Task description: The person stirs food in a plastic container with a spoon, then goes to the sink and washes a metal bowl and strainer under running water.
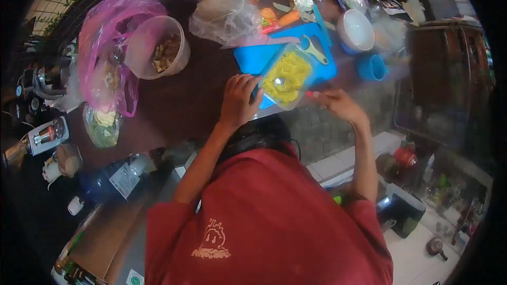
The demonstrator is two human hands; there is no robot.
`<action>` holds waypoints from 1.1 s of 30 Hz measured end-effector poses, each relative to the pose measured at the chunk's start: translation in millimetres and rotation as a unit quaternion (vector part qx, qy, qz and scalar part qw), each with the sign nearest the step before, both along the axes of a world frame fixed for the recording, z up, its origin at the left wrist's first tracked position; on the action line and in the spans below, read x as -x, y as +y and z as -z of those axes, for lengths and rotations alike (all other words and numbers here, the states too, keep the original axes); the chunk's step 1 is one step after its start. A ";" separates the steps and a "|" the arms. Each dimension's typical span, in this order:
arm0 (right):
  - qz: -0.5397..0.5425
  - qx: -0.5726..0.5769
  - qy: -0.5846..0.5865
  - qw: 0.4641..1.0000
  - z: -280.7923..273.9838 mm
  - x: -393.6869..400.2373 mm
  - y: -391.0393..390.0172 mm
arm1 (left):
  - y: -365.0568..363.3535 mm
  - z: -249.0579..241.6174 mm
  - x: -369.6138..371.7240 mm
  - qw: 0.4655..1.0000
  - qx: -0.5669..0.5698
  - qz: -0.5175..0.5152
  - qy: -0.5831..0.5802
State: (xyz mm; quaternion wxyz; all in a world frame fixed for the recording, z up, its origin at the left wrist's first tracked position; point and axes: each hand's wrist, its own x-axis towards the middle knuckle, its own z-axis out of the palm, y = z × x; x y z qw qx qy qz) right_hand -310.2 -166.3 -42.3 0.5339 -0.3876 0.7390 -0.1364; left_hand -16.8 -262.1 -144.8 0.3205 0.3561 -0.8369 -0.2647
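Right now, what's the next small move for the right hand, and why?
Probably a short scoop with the spoon through the yellow food. The right hand holds its red handle, and its bowl already lies in the container. The left hand steadies the container at its near corner, tilted on the blue board.
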 end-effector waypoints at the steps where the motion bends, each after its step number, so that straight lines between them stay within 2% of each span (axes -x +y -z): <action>1: -0.029 0.008 0.027 0.999 -7.2 4.3 -0.8 | 0.4 1.6 -0.2 1.000 0.001 0.004 0.006; 2: -0.058 0.016 0.053 0.997 -13.9 7.7 -2.4 | 0.5 3.3 0.1 1.000 -0.001 -0.002 0.003; 6: -0.074 0.085 0.028 0.993 -20.7 -5.1 -21.7 | 1.6 2.4 2.3 1.000 0.010 -0.011 -0.008; 8: -0.127 0.011 0.085 0.988 -17.4 -5.7 -36.4 | 1.8 0.1 3.3 0.999 0.017 -0.025 -0.021; 12: -0.105 0.000 0.087 0.991 -17.2 13.6 -40.0 | 2.4 -3.5 5.0 1.000 0.008 -0.027 -0.008; 14: -0.146 0.111 0.088 0.979 -19.4 26.1 -36.6 | 2.8 -4.0 4.8 0.999 0.008 -0.032 -0.020; 15: -0.149 0.111 0.083 0.979 -24.1 25.5 -42.0 | 3.4 -3.2 4.8 0.999 0.015 -0.033 -0.019; 17: -0.217 0.021 0.075 0.973 -34.4 20.0 -60.6 | 3.9 1.4 5.7 0.999 0.022 -0.036 -0.020; 18: -0.220 0.021 0.073 0.973 -23.5 18.3 -65.6 | 4.3 5.5 4.8 0.998 0.036 -0.036 -0.026; 20: -0.289 0.100 0.088 0.948 3.2 16.8 -71.6 | 7.3 7.8 6.7 0.997 0.053 -0.038 -0.032; 21: -0.291 0.103 0.087 0.947 -1.8 17.6 -72.8 | 8.4 7.2 7.0 0.997 0.057 -0.048 -0.031; 23: -0.280 0.034 0.102 0.954 -22.9 17.7 -77.6 | 10.3 6.8 6.3 0.995 0.062 -0.064 -0.034; 26: -0.299 0.053 0.127 0.944 -38.7 29.8 -77.5 | 9.3 7.0 6.8 0.995 0.077 -0.053 -0.024; 27: -0.299 0.056 0.127 0.944 -34.8 34.3 -77.3 | 10.1 5.8 8.9 0.995 0.075 -0.059 -0.027; 30: -0.311 0.187 0.090 0.927 5.1 53.6 -77.5 | 13.4 1.2 13.0 0.994 0.078 -0.070 -0.035; 33: -0.306 0.132 0.084 0.939 24.8 62.9 -84.3 | 14.8 -1.6 12.0 0.994 0.070 -0.079 -0.040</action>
